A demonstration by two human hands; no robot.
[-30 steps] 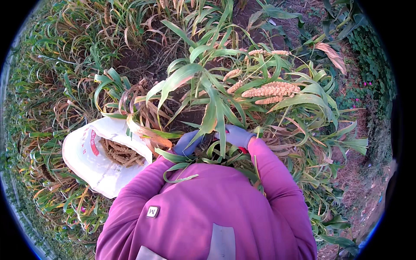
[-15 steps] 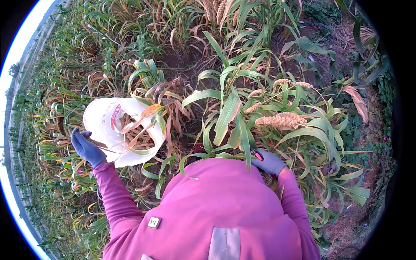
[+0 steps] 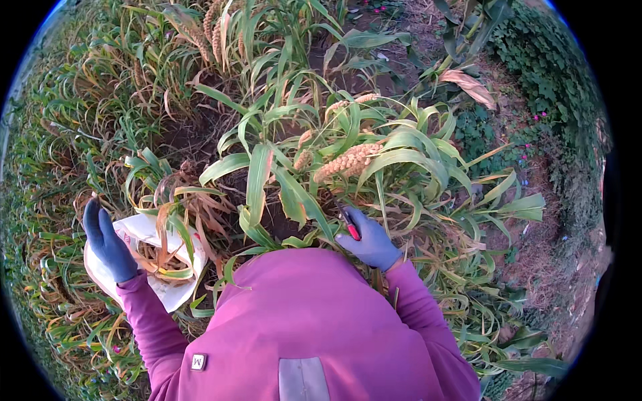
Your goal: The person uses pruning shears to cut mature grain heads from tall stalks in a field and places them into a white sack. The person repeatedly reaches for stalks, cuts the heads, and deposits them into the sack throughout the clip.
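Note:
My left hand (image 3: 109, 242), in a blue-grey glove, is raised with its fingers stretched out and nothing visible in it. Just beyond and partly behind it is a white sack (image 3: 179, 293), its mouth open on seed heads and dry leaves. In my right hand (image 3: 370, 242), gloved the same way, is a small cutting tool (image 3: 352, 231) with a red and dark handle, apparently pruning shears; its dark tip points up and left among the leaves. A large tan millet head (image 3: 348, 162) hangs a short way above that hand. Smaller millet heads (image 3: 303, 159) sit to its left.
More millet heads (image 3: 217, 40) stand at the far left of centre. Long green leaves (image 3: 259, 180) arch between my hands. Dry brown leaves (image 3: 175, 187) bunch beside the sack. A dried husk (image 3: 470, 88) hangs at the far right, near a strip of bare soil and low green plants.
The view has swung right, so plants and sack sit further left. My right hand has come up from beside my body toward the millet, bringing the tool into clearer sight. My left hand remains raised.

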